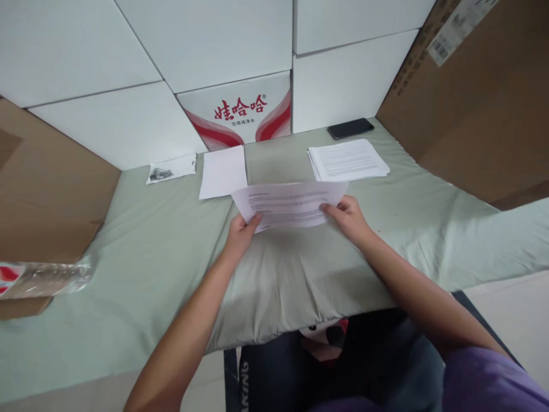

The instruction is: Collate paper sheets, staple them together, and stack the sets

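A printed sheet of paper (pixel 291 205) is held up over the cloth-covered surface, tilted toward me. My left hand (pixel 242 232) pinches its left edge, thumb on the front face. At the opposite edge my right hand (pixel 348 216) grips it the same way, fingers hidden behind. Just beyond, to the left, lies a blank-looking white sheet (pixel 223 171), partly overlapped in view by the held one. A stack of printed papers (pixel 349 160) rests past my right hand, its edges slightly uneven.
A black phone (pixel 350 128) lies behind the stack. At the back left is a small white packet (pixel 171 169). White boxes (pixel 227 40) wall off the back, one with red lettering (pixel 240 111). Cardboard boxes stand left (pixel 43 183) and right (pixel 480 109). Green cloth (pixel 154 246) covers the surface.
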A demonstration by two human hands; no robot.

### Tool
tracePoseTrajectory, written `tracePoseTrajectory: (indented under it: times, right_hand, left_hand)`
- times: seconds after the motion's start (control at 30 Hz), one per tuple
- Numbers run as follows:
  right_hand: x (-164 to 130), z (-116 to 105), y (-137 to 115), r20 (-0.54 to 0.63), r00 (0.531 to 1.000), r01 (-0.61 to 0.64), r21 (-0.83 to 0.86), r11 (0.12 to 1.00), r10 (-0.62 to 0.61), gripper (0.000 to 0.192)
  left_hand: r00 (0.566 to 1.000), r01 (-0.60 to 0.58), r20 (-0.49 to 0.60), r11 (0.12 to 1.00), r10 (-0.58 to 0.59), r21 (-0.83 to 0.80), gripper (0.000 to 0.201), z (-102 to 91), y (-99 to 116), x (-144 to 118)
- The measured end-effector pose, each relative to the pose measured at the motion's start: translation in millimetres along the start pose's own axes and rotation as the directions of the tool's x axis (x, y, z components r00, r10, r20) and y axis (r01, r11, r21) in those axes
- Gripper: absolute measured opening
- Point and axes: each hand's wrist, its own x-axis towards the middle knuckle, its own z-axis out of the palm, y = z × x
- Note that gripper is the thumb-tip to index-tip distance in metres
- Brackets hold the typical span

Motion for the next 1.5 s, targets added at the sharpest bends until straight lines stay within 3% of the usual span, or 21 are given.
tracePoseTrajectory:
  times: [0.13,0.23,0.3,0.47,0.6,0.7,0.87,1.07,1.13,1.2,1.27,1.33,1.4,1.43,1.47,1.5]
  right_hand:
    - [0,-1,-2,0.005,0.998,-0.064,-0.018,0.998,0.065,0.028]
    - [-1,-2,-6,-0.019,1.0,0.017,0.012,1.0,-0.017,0.029]
    - [-2,-2,-8,-0.012,0.998,0.065,0.014,0.998,-0.065,0.028]
    - [-1,0,-7,-0.009,0.999,0.05,0.008,0.999,-0.05,0.029]
    - [-2,-2,-3,-0.057,0.998,0.017,-0.013,1.0,-0.018,0.032]
    - [-3,-5,-1,-0.083,0.996,0.027,-0.01,1.0,-0.028,0.035]
    - [-4,-5,-1,-0.044,0.999,0.004,-0.009,1.0,-0.005,0.041]
    - [0,-8,-1,-0.08,0.997,-0.012,0.02,1.0,0.013,0.041]
    - [4,-15,-3,-0.027,0.998,-0.058,0.074,0.996,0.061,0.045]
    - [8,-21,-7,0.128,0.977,-0.187,0.111,0.976,0.172,0.057]
    - [10,-26,-11,0.303,0.898,-0.357,0.074,0.931,0.32,0.068]
    - [10,-27,-15,0.414,0.797,-0.466,-0.041,0.884,0.44,0.061]
    - [8,-25,-15,0.474,0.733,-0.471,-0.164,0.867,0.488,0.046]
    - [7,-22,-13,0.503,0.717,-0.443,-0.206,0.873,0.482,0.039]
    - [6,-19,-11,0.522,0.723,-0.397,-0.222,0.891,0.452,0.033]
    - [5,-17,-9,0.503,0.776,-0.324,-0.202,0.924,0.382,0.028]
  left_hand:
    - [1.0,0.017,0.001,1.0,-0.017,0.016,0.046,2.6,6,-3]
    - [0.998,-0.042,-0.051,0.999,0.043,0.028,0.045,2.0,12,-5]
    - [0.998,-0.061,-0.027,0.998,0.061,0.027,0.047,0.3,13,-6]
    - [0.994,-0.107,0.019,0.994,0.107,-0.021,0.059,0.6,11,-6]
    - [0.992,-0.059,0.114,0.997,0.052,0.058,0.048,7.8,13,-7]
    - [0.993,-0.028,0.118,0.998,0.02,0.065,0.045,9.9,15,-9]
    - [0.986,0.016,0.167,0.998,-0.027,0.065,0.048,8.8,10,-11]
    - [0.991,0.019,0.127,0.994,-0.032,0.104,0.046,4.5,8,-9]
    - [0.985,0.06,0.152,0.992,-0.077,0.111,0.045,-2.1,12,-7]
    - [0.966,0.083,0.232,0.989,-0.11,0.125,0.042,-10.9,19,-4]
    - [0.924,0.099,0.351,0.982,-0.15,0.159,0.036,-19.7,26,-3]
    - [0.86,0.143,0.46,0.97,-0.221,0.197,0.032,-26.5,31,-3]
    - [0.807,0.199,0.517,0.956,-0.285,0.215,0.03,-30.3,35,-4]
    - [0.803,0.219,0.516,0.952,-0.3,0.213,0.03,-31.2,35,-4]
    - [0.816,0.23,0.493,0.952,-0.302,0.202,0.029,-31.7,35,-4]
    - [0.842,0.237,0.45,0.954,-0.297,0.186,0.028,-32.1,35,-3]
